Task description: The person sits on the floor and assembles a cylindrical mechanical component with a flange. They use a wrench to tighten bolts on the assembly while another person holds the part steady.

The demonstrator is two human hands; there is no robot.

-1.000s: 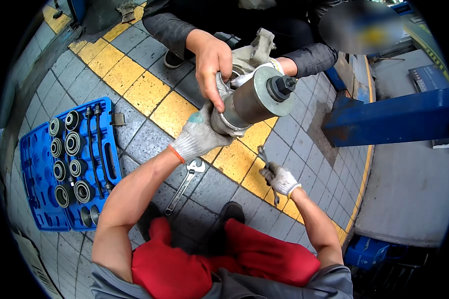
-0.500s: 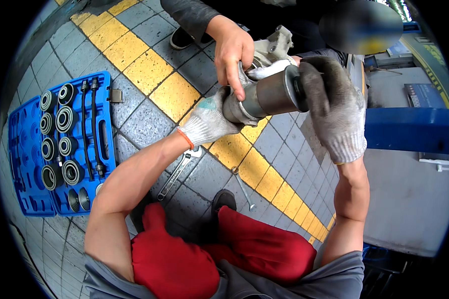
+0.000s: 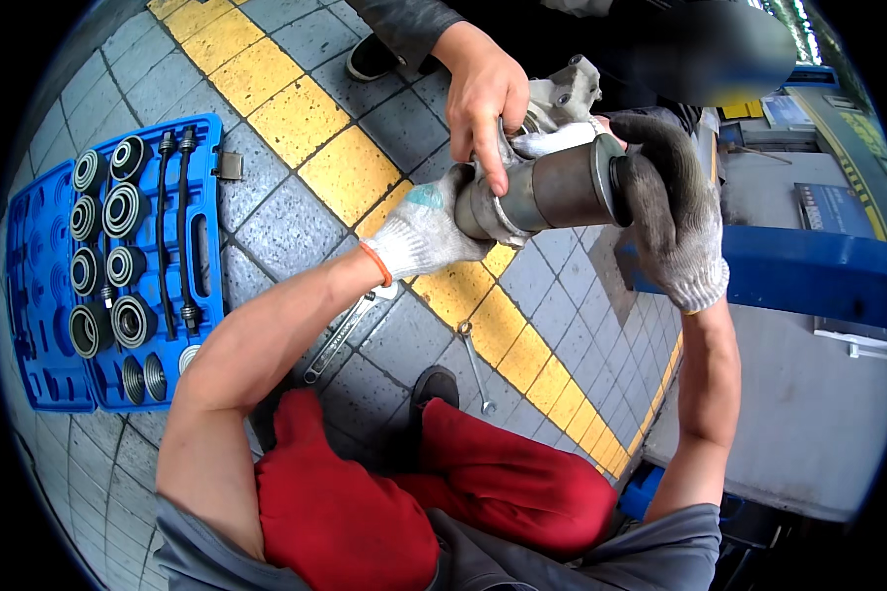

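A grey metal cylinder (image 3: 552, 189) is held up at chest height. My left hand (image 3: 426, 229), in a white knit glove, grips its near end. My right hand (image 3: 665, 225), in a grey glove, covers its far end. Another person's bare hand (image 3: 483, 91) presses down on the cylinder's left part, next to my left hand. Behind the cylinder a pale cast metal part (image 3: 564, 91) shows partly.
An open blue case (image 3: 103, 261) of round metal sleeves and long bolts lies on the paving at the left. Two wrenches (image 3: 475, 366) lie on the ground by my red-trousered knees. A yellow tactile strip (image 3: 350, 172) crosses the paving. A blue beam (image 3: 808, 271) stands at the right.
My right hand rose from the ground, where it left a wrench, and closed over the cylinder's far end. The cylinder stays held up.
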